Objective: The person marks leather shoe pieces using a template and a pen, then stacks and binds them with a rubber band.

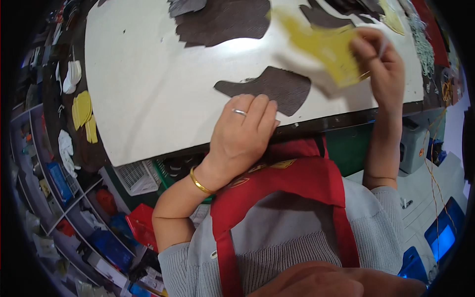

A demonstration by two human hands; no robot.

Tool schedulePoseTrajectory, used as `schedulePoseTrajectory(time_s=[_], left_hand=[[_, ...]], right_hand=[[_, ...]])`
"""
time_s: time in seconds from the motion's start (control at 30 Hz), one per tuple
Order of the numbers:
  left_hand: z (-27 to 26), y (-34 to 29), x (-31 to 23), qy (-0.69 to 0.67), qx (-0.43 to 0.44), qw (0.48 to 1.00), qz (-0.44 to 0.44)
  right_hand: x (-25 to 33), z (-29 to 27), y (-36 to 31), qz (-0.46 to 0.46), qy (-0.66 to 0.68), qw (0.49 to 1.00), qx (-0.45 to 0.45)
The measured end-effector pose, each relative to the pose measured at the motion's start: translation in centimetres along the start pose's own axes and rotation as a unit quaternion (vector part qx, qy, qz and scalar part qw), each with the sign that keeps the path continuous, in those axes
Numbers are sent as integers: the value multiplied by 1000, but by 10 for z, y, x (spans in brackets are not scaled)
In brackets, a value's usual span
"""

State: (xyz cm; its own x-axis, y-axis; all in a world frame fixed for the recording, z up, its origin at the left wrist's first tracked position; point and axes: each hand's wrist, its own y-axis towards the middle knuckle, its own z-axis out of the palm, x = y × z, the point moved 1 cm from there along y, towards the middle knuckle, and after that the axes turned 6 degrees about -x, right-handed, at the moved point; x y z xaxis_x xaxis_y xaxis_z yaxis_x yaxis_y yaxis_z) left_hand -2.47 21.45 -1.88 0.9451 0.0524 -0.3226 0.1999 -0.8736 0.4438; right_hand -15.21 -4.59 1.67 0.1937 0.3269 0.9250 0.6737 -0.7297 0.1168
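Note:
My left hand lies flat on the near edge of a white worktable, fingers together, pressing the lower edge of a dark brown cut piece of material. It wears a ring and a gold bangle. My right hand is raised over the table at the right and grips a yellow flat piece, blurred by motion, between thumb and fingers. A larger pile of dark brown cut pieces lies farther back on the table.
More dark and yellow pieces lie at the table's far right beside a pale green cord bundle. Shelves with boxes and yellow and white pieces stand at the left. A white basket sits under the table. I wear a red apron.

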Motion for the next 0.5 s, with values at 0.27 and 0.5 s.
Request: schedulePoseTrajectory(time_s=[0.27,0.5], left_hand=[[0,-17,-14,-14,-37,997,-62],[0,-22,-13,-5,-3,996,-83]], right_hand=[[4,72,-19,-15,-64,977,204],[2,87,-28,-144,-208,957,143]])
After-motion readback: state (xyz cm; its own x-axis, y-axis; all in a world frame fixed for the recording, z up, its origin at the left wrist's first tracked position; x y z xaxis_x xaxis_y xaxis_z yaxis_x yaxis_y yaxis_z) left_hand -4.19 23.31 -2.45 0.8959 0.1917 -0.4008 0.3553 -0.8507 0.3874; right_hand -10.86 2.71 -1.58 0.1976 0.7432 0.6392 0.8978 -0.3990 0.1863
